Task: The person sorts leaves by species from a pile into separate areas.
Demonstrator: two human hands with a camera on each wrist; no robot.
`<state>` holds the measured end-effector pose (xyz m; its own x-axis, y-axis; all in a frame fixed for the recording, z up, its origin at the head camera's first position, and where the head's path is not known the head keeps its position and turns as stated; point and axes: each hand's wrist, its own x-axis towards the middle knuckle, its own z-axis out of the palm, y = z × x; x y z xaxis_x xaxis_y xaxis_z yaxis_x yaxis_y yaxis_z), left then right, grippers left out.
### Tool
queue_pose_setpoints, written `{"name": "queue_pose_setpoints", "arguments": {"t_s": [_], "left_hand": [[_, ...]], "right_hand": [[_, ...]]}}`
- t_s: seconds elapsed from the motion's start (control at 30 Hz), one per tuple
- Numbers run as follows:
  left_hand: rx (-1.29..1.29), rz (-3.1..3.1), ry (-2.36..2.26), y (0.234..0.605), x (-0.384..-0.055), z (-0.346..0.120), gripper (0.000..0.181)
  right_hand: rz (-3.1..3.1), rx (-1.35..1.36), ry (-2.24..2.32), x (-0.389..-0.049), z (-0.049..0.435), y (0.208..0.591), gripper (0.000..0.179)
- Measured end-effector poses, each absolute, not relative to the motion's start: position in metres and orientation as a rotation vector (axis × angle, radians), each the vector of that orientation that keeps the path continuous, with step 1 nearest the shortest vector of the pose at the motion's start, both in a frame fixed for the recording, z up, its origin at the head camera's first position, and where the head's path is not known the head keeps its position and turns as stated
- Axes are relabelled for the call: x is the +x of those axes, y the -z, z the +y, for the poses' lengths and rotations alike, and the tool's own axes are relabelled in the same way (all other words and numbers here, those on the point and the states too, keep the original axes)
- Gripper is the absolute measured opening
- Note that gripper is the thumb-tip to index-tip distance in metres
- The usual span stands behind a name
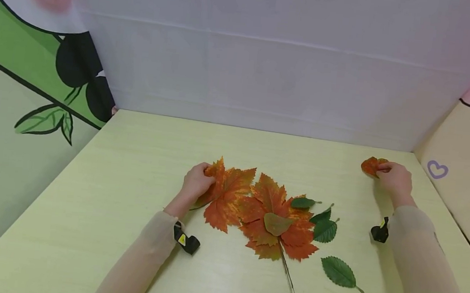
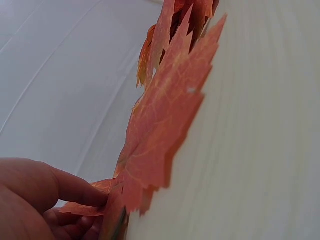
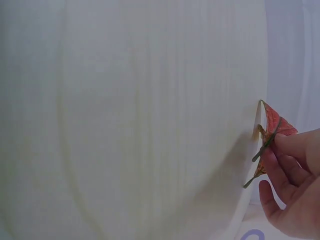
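Observation:
My left hand [image 1: 199, 181] pinches the edge of a large orange-red maple leaf [image 1: 226, 197] lying left of the table's middle. In the left wrist view the thumb and fingers grip that artificial leaf [image 2: 155, 125] near its base, where a dark stem shows. At the far right of the table, my right hand [image 1: 395, 178] pinches a small orange leaf [image 1: 370, 166]. The right wrist view shows this red-orange leaf [image 3: 274, 120] between thumb and fingertips, green stem downward, with a second stem just below it.
Beside the left hand's leaf lies a cluster of orange maple leaves [image 1: 263, 206] with thin wire stems [image 1: 288, 276] and a small olive leaf [image 1: 277, 224] on top. Several green leaves [image 1: 325, 230] lie right of it, one [image 1: 339, 271] nearer the front. A pale wall [image 1: 266, 83] stands behind the table.

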<state>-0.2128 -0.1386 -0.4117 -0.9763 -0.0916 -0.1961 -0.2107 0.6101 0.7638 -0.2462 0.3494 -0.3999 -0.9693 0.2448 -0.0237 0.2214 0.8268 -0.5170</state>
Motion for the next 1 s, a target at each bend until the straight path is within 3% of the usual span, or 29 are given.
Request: {"name": "queue_pose_setpoints", "arguments": {"t_s": [0.7,1.0], "left_hand": [[-0.218,2.678,-1.335,0.402,-0.206,-0.144,0.041],[-0.210,2.666,-1.347,0.399,-0.204,-0.144,0.041]], "right_hand": [[-2.961,-0.564,-0.752,-0.232,0.351,0.380,0.036],[-2.943,-0.327,-0.695,-0.219,0.332,0.375,0.036]]}}
